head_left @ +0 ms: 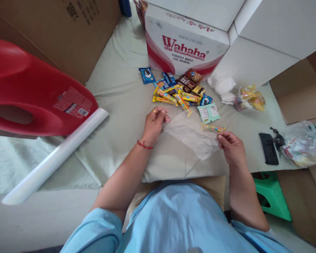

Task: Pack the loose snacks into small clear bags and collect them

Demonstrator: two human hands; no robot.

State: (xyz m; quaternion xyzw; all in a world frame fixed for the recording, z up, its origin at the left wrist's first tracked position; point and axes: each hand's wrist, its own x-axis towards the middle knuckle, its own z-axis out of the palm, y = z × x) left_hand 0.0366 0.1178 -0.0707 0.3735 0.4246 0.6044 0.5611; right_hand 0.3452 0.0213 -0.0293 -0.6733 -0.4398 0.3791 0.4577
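A clear plastic bag (192, 135) is stretched between my two hands above the pale cloth-covered surface (121, 105). My left hand (155, 123) pinches the bag's left edge; a red string sits on that wrist. My right hand (230, 146) pinches the right edge. A thin yellow snack stick (213, 128) lies just past the bag, near my right fingers. Beyond it lies a pile of wrapped snacks (179, 90) in blue, yellow and brown, plus a pale green packet (208, 112).
A white Wahaha water carton (184, 42) stands behind the snacks, with white boxes (265, 31) to its right. A red plastic stool (28, 91) and a white roll (55, 158) lie left. Black phone (268, 148), filled plastic bags (301, 144), green stool (272, 196) sit right.
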